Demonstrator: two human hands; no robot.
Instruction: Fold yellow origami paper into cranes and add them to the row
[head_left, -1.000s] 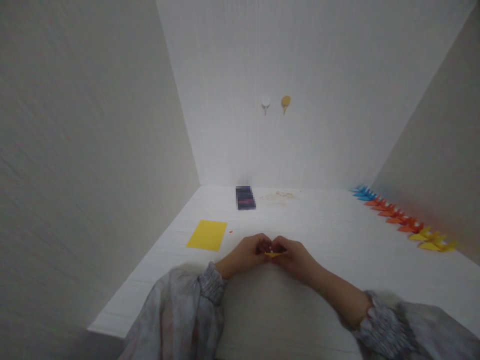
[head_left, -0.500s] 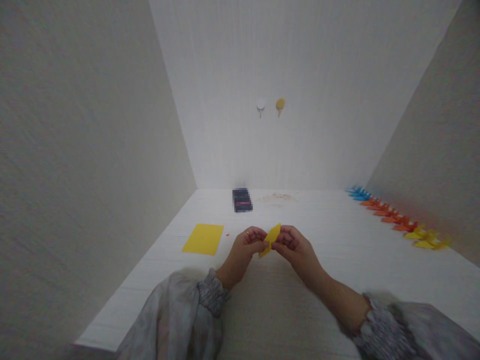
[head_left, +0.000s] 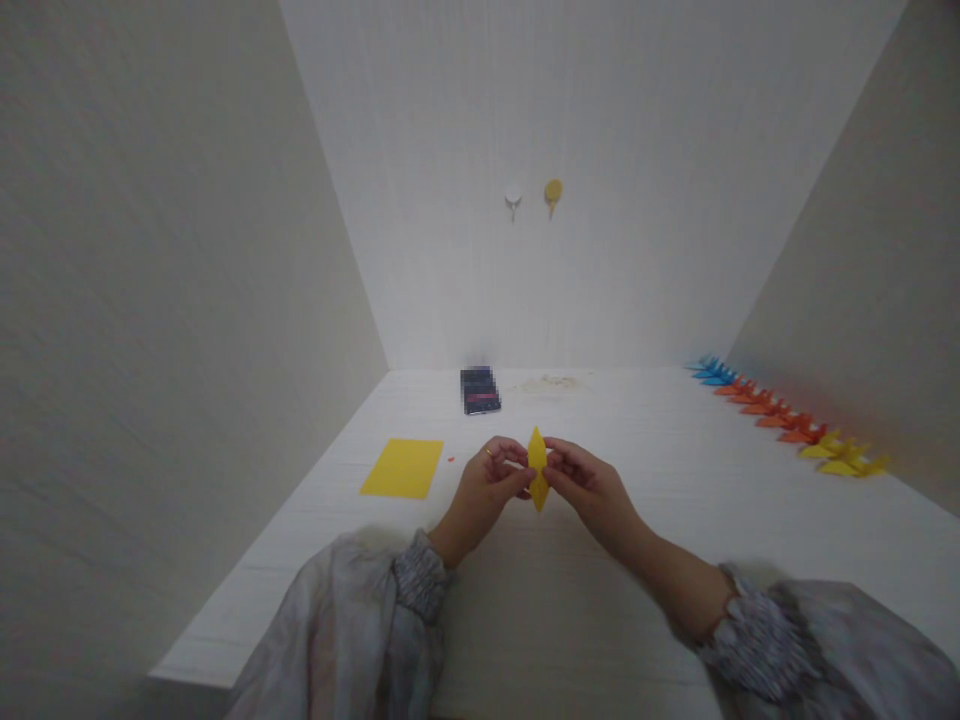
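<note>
A folded piece of yellow origami paper [head_left: 537, 450], narrow and pointed at both ends, stands nearly upright between my hands above the table. My left hand [head_left: 495, 480] pinches its left side with thumb and fingers; a ring shows on one finger. From the right, my right hand [head_left: 589, 488] grips the opposite edge, its thumb near the paper's middle. The fingers behind the paper are partly hidden. Left of my left hand lies a stack or sheet of flat yellow paper [head_left: 403, 468].
Folded paper cranes in blue [head_left: 712, 372], orange [head_left: 761, 403] and yellow [head_left: 844, 455] line the right side of the white table [head_left: 315, 560]. A dark phone-like object [head_left: 480, 390], blurred, lies near the back wall. Two hooks [head_left: 553, 192] are on that wall. An orange scrap [head_left: 451, 459] lies nearby.
The folded yellow paper has turned from slanting to nearly upright in my hands. Both hands keep their hold. The whole view has shifted slightly.
</note>
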